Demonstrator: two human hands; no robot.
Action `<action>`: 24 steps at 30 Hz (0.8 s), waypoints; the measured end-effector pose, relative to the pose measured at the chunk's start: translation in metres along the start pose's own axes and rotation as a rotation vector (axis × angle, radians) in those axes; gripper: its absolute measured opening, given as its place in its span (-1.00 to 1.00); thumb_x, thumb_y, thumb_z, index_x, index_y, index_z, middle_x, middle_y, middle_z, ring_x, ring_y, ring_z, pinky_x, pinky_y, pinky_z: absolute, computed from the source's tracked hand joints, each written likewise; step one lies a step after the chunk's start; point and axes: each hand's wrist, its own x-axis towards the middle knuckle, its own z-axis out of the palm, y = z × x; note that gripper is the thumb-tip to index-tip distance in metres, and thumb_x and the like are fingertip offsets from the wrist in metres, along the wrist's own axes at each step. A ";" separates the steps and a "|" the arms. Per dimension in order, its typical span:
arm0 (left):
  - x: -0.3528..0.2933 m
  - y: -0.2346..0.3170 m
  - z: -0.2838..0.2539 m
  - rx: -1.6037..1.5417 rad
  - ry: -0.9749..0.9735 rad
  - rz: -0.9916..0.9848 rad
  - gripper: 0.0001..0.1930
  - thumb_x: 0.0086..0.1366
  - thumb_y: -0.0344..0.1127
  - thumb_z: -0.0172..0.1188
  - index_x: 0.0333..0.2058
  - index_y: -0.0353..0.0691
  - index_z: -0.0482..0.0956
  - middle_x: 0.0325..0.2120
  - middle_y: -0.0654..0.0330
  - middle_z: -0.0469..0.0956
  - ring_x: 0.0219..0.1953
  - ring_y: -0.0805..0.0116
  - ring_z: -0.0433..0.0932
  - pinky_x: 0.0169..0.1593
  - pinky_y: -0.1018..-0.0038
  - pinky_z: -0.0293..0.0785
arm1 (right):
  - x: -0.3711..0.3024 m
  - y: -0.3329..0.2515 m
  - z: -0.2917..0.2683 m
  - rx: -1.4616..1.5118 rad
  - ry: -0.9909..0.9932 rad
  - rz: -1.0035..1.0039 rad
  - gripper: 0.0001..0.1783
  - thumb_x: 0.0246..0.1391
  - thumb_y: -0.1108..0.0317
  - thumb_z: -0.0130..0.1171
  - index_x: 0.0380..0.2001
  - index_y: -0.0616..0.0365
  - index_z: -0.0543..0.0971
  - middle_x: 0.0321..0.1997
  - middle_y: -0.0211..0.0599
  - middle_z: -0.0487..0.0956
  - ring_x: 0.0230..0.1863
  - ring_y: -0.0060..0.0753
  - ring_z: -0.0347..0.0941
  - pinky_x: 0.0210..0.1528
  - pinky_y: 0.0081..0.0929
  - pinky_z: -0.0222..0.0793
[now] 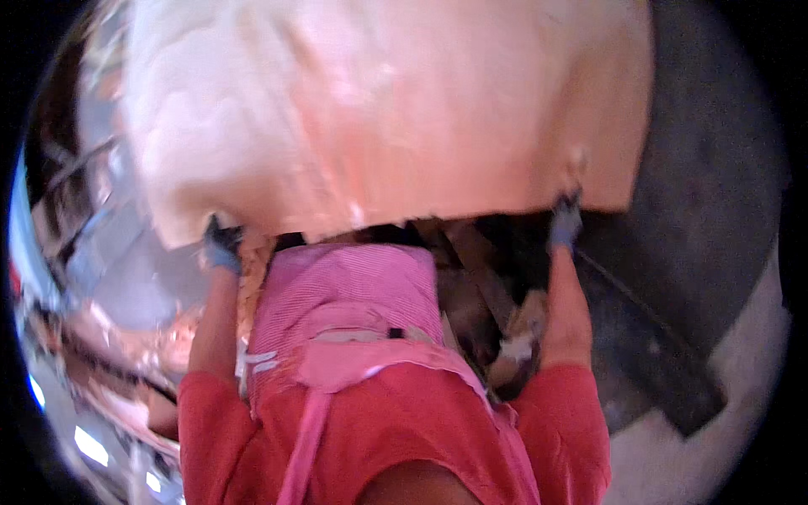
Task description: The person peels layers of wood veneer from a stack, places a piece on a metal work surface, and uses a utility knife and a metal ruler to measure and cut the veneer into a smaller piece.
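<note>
Both arms reach straight out ahead, spread wide apart, bare from the red short sleeves to the wrists. The left hand [222,246], in a blue glove, is curled closed in a grip. The right hand [565,223], gloved the same, is clenched likewise, slightly farther forward.

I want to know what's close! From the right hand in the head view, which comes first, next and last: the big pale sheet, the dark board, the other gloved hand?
1. Big pale sheet: right hand grips its lower edge.
2. Dark board: just below, right side.
3. Left hand: far across, gripping the sheet's left edge.
</note>
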 end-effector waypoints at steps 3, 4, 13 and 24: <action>-0.016 0.057 0.002 0.132 0.004 0.141 -0.66 0.36 0.07 0.10 -0.13 -0.05 0.58 -0.36 0.12 0.64 -0.51 0.22 0.61 -0.46 0.37 0.60 | -0.022 -0.036 0.034 0.039 0.152 -0.042 -0.41 0.32 0.10 0.01 0.38 -0.31 0.20 0.13 0.02 0.54 -0.04 0.14 0.55 -0.03 -0.11 0.45; -0.022 0.042 0.013 0.140 0.045 0.155 -0.65 0.36 0.07 0.10 -0.13 -0.07 0.58 -0.37 0.12 0.64 -0.53 0.22 0.60 -0.48 0.39 0.59 | -0.018 -0.024 0.036 0.068 0.165 -0.038 -0.40 0.32 0.12 0.02 0.39 -0.30 0.19 0.13 0.02 0.54 -0.04 0.14 0.55 -0.03 -0.11 0.45; -0.055 0.049 0.046 0.249 0.121 0.005 -0.57 0.37 0.10 0.09 -0.08 -0.15 0.56 -0.43 0.07 0.63 -0.55 0.17 0.58 -0.47 0.37 0.59 | -0.018 -0.040 0.035 -0.087 0.039 0.124 -0.30 0.32 0.08 0.02 0.44 -0.18 0.05 0.19 0.12 0.48 0.14 0.13 0.46 0.12 -0.13 0.38; -0.029 0.019 0.017 0.147 0.208 -0.085 -0.72 0.42 0.01 -0.01 -0.21 -0.02 0.53 -0.62 0.15 0.44 -0.67 0.12 0.43 -0.61 0.21 0.36 | -0.078 0.066 -0.002 0.097 0.347 0.093 -0.41 0.17 0.51 0.09 0.29 0.11 0.33 0.18 0.05 0.50 0.18 0.03 0.43 0.20 -0.21 0.31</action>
